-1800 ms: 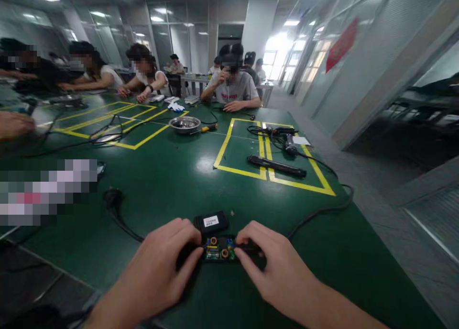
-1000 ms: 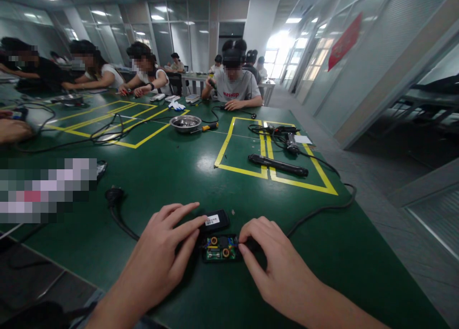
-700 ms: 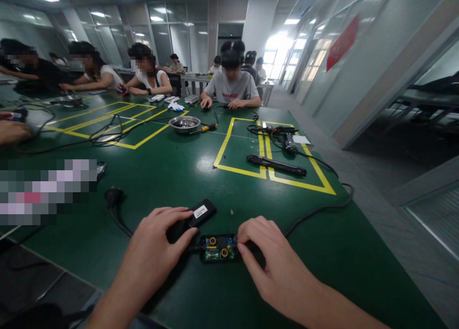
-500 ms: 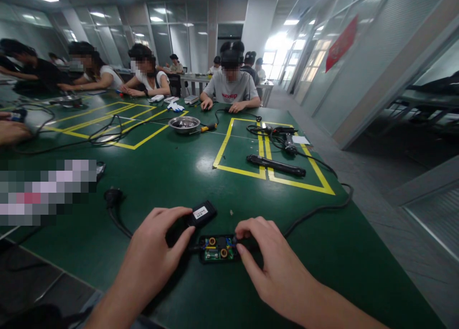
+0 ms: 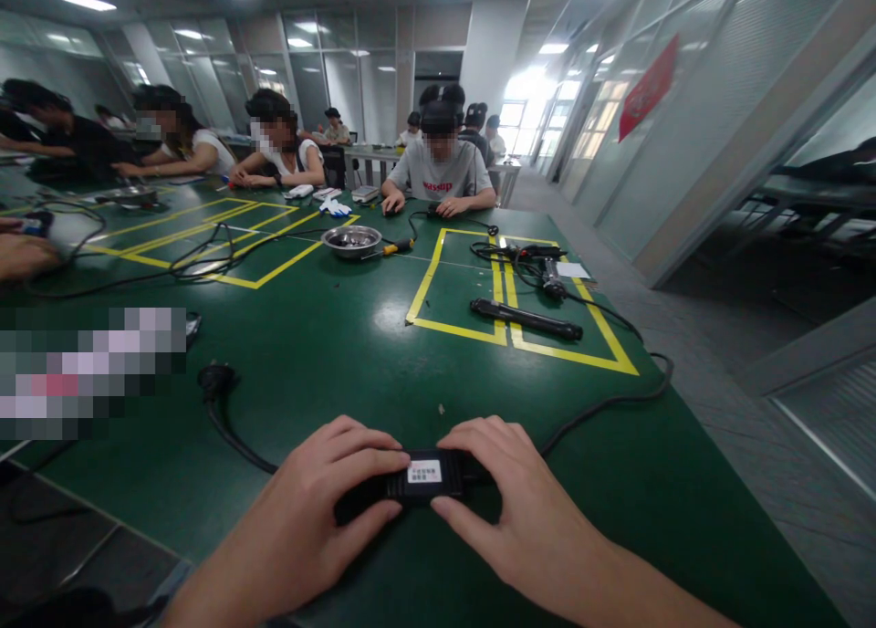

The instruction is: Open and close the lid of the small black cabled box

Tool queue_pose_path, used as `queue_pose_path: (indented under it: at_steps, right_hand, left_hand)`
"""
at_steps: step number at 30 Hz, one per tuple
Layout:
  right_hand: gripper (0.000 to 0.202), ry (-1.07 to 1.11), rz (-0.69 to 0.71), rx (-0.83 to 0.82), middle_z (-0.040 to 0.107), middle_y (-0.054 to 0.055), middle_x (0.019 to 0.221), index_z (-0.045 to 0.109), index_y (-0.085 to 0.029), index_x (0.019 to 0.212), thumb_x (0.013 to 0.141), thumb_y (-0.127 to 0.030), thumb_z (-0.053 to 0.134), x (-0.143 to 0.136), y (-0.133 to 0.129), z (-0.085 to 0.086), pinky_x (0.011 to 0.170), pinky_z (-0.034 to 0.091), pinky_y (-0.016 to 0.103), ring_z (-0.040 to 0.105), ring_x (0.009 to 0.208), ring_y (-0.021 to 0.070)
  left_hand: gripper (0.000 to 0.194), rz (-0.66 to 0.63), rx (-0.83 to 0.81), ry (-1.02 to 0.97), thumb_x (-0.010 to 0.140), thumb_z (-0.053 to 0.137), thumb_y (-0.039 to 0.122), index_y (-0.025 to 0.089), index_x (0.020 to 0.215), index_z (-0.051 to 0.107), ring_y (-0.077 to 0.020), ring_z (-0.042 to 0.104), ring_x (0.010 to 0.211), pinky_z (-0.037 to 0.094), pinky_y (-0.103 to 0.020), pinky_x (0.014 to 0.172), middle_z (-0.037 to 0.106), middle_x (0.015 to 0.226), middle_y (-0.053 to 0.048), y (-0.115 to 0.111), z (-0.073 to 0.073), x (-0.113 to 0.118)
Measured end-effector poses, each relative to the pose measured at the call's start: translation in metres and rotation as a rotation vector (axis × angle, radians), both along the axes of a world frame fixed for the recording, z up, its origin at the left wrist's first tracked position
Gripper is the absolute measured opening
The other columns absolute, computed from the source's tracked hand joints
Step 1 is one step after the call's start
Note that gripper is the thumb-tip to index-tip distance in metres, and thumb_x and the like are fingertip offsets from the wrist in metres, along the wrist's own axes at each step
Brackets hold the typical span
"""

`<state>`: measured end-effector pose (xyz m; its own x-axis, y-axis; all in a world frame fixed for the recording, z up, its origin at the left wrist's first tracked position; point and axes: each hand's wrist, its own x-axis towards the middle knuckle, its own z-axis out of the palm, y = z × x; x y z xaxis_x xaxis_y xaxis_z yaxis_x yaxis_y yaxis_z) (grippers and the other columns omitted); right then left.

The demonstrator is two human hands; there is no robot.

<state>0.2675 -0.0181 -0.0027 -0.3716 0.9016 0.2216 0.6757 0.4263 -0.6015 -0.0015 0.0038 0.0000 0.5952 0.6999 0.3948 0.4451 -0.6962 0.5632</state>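
Note:
A black plastic cover [image 5: 448, 473] with a white printed label sits over the small black in-line box on a power cord. The circuit board inside the box is now hidden. My left hand [image 5: 335, 491] grips the cover's left end between thumb and fingers. On the right end, my right hand [image 5: 503, 491] pinches the cover and box together, thumb at the near edge, fingers at the far edge. I cannot tell whether the cover is fully seated. The cord's black plug [image 5: 217, 378] lies left of my hands, and the black cable [image 5: 609, 402] runs off to the right.
Beyond my hands lie a black cylindrical tool handle [image 5: 526, 319], a corded black tool [image 5: 551, 277] and a yellow-handled screwdriver [image 5: 398, 246]. A metal bowl [image 5: 351, 241] with small parts stands beside it. Yellow tape [image 5: 458, 329] marks the green table. A person [image 5: 442, 167] sits opposite.
My left hand has brought the cover right and down onto the open box, covering the circuit board. My right hand has shifted from the cord end to the sides of the covered box.

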Motion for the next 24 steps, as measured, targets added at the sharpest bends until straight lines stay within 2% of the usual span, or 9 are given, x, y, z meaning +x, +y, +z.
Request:
queue_pose_path:
  at_steps: [9,13,24]
  right_hand:
    - [0.038,0.019,0.012,0.010,0.080,0.007,0.121,0.073,-0.025,0.123,0.091,-0.010,0.086,0.000,-0.001,0.000,0.098,0.053,0.050,0.072,0.112,0.0314]
    - [0.037,0.014,0.007,0.002,0.080,0.007,0.123,0.072,-0.024,0.125,0.092,-0.010,0.084,0.000,-0.001,0.000,0.100,0.053,0.052,0.072,0.114,0.0315]
    - [0.035,-0.014,0.006,-0.033,0.080,0.007,0.123,0.074,-0.026,0.118,0.089,-0.012,0.088,0.001,0.001,0.001,0.101,0.053,0.052,0.072,0.114,0.0321]
  left_hand:
    - [0.042,0.013,0.032,-0.021,0.105,0.068,0.012,0.031,0.142,0.074,-0.0251,0.075,0.109,0.067,-0.036,0.094,0.082,0.124,-0.006,-0.004,0.009,0.002]
    - [0.041,0.012,0.026,-0.007,0.107,0.066,0.013,0.030,0.142,0.075,-0.0253,0.076,0.111,0.067,-0.037,0.095,0.082,0.126,-0.007,-0.004,0.008,0.001]
    - [0.036,0.008,-0.032,0.008,0.103,0.067,0.013,0.029,0.133,0.079,-0.0251,0.078,0.107,0.067,-0.037,0.093,0.082,0.121,-0.007,-0.004,0.011,0.001]
